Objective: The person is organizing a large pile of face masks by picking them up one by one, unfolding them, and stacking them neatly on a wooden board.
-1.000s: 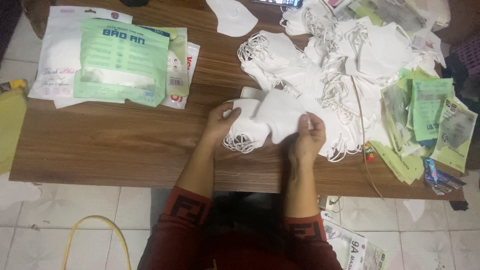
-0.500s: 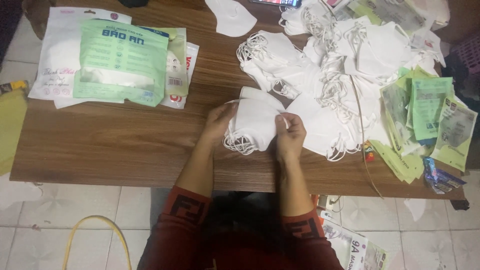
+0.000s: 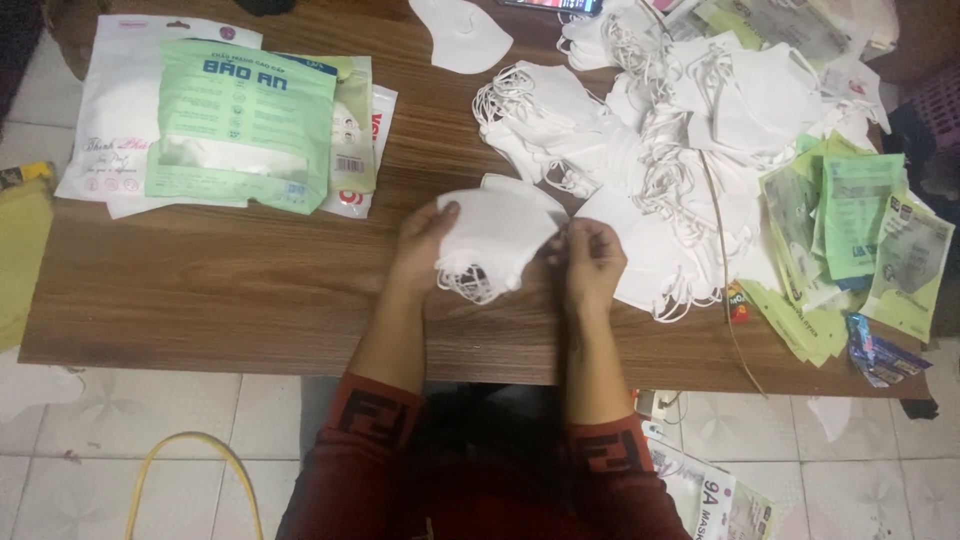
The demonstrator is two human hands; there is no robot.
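A small stack of white masks [image 3: 495, 235] is held just above the worktop [image 3: 250, 290], near its front edge. The left hand [image 3: 425, 245] grips one side; the right hand [image 3: 592, 258] pinches the other. The loose ear loops could get tangled, or masks could slip out.
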